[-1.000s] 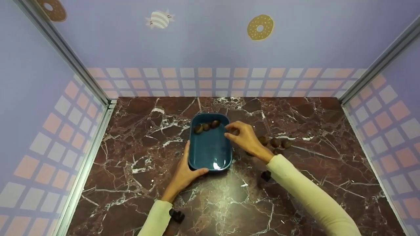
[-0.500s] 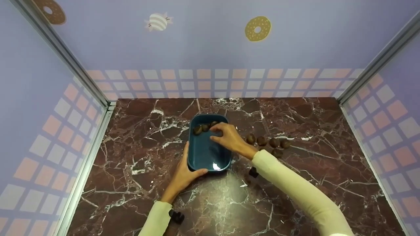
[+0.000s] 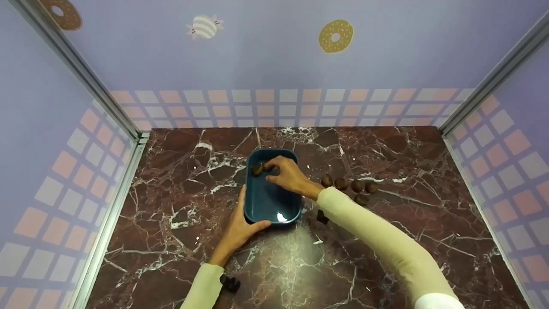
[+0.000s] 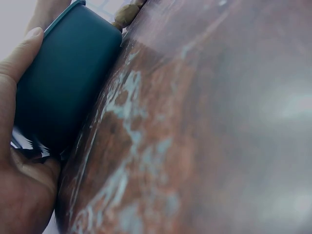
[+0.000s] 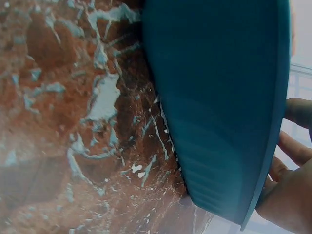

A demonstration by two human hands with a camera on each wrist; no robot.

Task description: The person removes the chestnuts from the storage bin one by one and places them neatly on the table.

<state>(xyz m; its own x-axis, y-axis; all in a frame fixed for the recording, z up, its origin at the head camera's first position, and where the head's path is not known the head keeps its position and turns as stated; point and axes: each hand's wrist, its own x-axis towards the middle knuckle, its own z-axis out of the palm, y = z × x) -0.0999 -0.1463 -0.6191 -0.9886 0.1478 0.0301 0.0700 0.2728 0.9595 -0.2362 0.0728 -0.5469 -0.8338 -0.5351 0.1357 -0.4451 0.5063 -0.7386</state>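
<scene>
Plainly, what counts is at the upper left inside the blue-green dish (image 3: 274, 201): the brown round pieces (image 3: 257, 170) there lie just left of the right hand's (image 3: 291, 175) fingertips, close against them if not touching (the view from above does not settle which). They sit in the dish's upper part, near its left wall, and, being roundish, offer no clear long axis. Of the two hands the right is the nearer, reaching in over the dish's right rim from the lower right, with forefinger and thumb bent towards each other and aimed left; whether these fingers pinch a piece I cannot tell, since the hand hides that spot and the right wrist view shows mostly the dish's outer wall.

The dish itself stands near the middle of the frame, its long axis running up and down the picture, so the right hand crosses it at a slant. At its lower left corner the left hand (image 3: 240, 225) grips it, fingers along the left wall and thumb on the lower rim, well apart from the pieces inside. Farther out, right of the dish, more brown pieces on the bench (image 3: 357, 185) lie mostly in a loose row leading rightward, with one just below it. Under everything spreads the dark red, white-veined bench (image 3: 171, 223); across the top of the frame stands a lilac wall (image 3: 266, 56).
</scene>
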